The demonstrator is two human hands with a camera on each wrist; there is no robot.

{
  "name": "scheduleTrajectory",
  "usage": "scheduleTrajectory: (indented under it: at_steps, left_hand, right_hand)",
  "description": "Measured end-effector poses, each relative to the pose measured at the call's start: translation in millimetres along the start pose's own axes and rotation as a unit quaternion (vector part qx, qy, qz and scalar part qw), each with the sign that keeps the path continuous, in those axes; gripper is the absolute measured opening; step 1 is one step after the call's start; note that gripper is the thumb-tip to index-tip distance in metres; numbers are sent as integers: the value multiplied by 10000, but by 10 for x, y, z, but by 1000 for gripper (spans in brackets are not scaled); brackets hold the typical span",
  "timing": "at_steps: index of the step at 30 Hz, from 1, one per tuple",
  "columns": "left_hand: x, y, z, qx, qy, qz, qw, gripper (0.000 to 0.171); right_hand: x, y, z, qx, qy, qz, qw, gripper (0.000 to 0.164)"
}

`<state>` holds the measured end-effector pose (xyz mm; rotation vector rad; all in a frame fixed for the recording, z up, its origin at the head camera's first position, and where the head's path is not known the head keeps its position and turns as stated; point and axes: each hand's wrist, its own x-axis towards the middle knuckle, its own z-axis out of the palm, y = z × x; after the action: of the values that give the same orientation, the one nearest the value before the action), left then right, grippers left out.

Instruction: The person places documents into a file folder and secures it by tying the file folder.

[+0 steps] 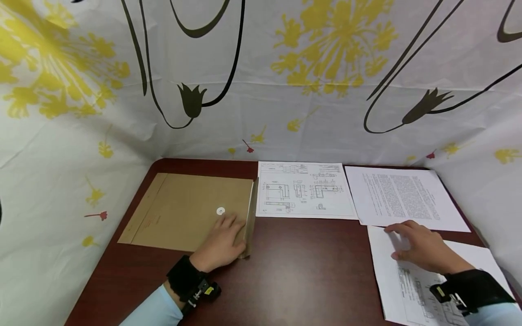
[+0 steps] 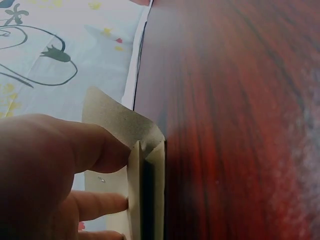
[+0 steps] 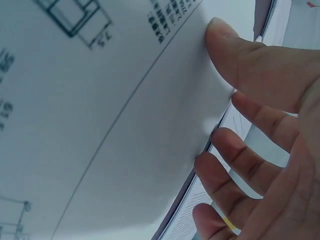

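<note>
A brown kraft paper document envelope (image 1: 191, 199) with a white round button (image 1: 220, 211) lies on the left of the table. My left hand (image 1: 220, 242) rests on it near its right side, fingers spread below the button. In the left wrist view, the thumb and fingertips touch the upper panel beside the envelope's parted mouth (image 2: 147, 190). At the right, my right hand (image 1: 424, 249) is over a sheet with a printed drawing (image 1: 424, 290). Its fingertips touch the sheet's far edge, and the thumb (image 3: 230, 55) lies on the paper, apart from them.
A sheet with technical drawings (image 1: 306, 190) lies at the back middle of the dark red-brown table (image 1: 302, 271). To its right is a sheet of dense text (image 1: 408, 197). White flower-patterned cloth (image 1: 261, 90) hangs behind the table and along its sides.
</note>
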<state>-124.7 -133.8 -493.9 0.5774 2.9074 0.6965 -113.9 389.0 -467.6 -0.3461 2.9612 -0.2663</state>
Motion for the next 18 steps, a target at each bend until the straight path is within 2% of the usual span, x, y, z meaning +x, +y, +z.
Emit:
scheduleTrajectory:
  at_steps: [4,10,15,18]
  left_hand:
    - [3,7,17,49,-25,-45,10000,56]
    - [16,35,3,128,-39,-111,9998,57]
    - [23,45,6,163,-52,-132,9998,58]
    - [19,50,8,13,53,-184,9998,57]
  right_hand:
    - [18,-19,17,-77,-10,33,10000,72]
    - [48,-76,13,225,-382,293,9986,78]
    - [56,-103,-6,349,-634,445,9964,68]
    - [43,-126,-27,318,-699,470,9959,61]
